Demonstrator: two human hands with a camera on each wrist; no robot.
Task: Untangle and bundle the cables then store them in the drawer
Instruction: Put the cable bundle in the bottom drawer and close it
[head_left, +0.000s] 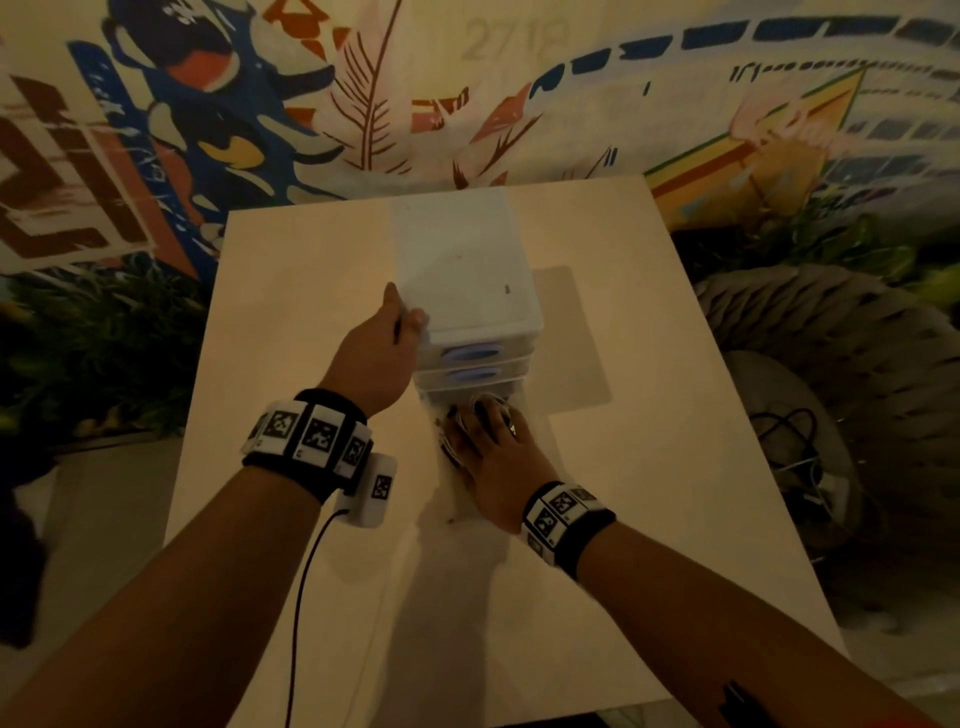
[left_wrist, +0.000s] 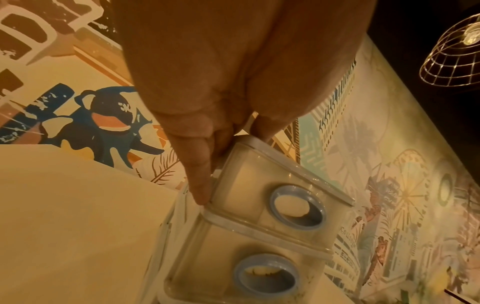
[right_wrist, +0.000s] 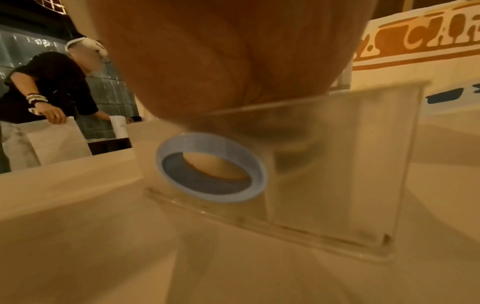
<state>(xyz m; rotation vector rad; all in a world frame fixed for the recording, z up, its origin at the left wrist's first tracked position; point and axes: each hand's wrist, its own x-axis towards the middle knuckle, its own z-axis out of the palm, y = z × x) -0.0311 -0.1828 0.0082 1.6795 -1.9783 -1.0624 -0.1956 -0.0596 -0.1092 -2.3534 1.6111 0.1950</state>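
Holding the corner of the clear drawer box (head_left: 467, 291) on the bench (head_left: 291, 322), the left hand (head_left: 382, 351) steadies it while the right hand (head_left: 496, 457) pushes the bundled cables (head_left: 480, 408) into the open bottom drawer (right_wrist: 324, 174), which I think only needs closing.

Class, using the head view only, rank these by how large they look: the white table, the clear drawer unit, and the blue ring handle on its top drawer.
1. White table, largest.
2. Clear drawer unit.
3. Blue ring handle, smallest.
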